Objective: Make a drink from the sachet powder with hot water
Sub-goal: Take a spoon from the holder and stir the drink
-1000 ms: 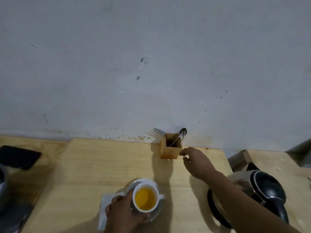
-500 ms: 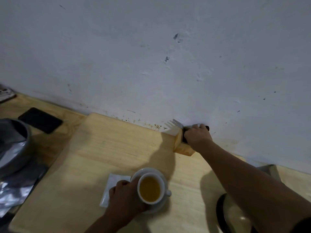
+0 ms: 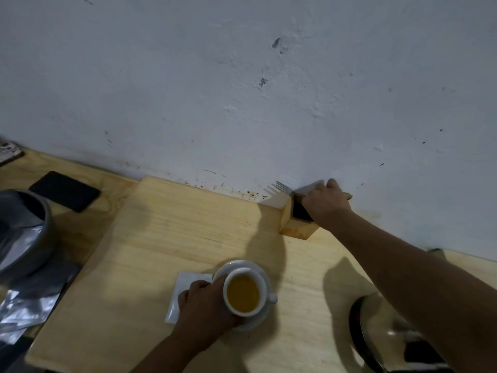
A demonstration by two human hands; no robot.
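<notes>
Head view: right hand is over the open top of the wooden holder, which stands against the wall at the worktop's far edge. Its fingers are curled together round smth, prob the spoon; only a pale tip pokes out just right of the holder, so can't tell for sure what's gripped. A fork leans out the holder's left side, tines up, untouched. Long axis of the cutlery runs roughly upright, so lifting it out looks like a straight upward pull. Left hand, well nearer than the holder, has its fingers wrapped on the white cup w/ saucer. Cup is smooth glazed, round, full of amber liquid. White sachet lies flat just left of the cup.
</notes>
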